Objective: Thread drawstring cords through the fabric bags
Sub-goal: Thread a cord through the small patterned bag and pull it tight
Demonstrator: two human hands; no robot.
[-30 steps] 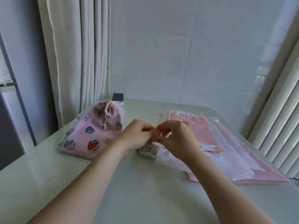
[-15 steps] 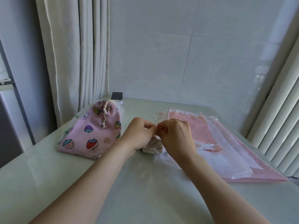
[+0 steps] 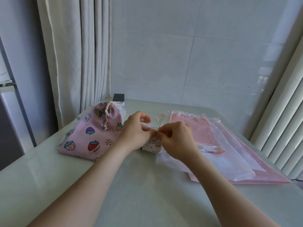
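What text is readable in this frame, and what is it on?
"Rabbit": on the pink strawberry-print drawstring fabric bag, just below the red strawberry.
Short print under the bunny figure on the same bag: too blurred to read.
Marks on the small white printed fabric bag, pinched by the left hand and right hand: too small to read.
No other text is visible.

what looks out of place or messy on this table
Nothing looks spilled or damaged. The flat pink and white bags lie fanned unevenly, not squared up; the left hand and right hand pinch the small white bag between them.
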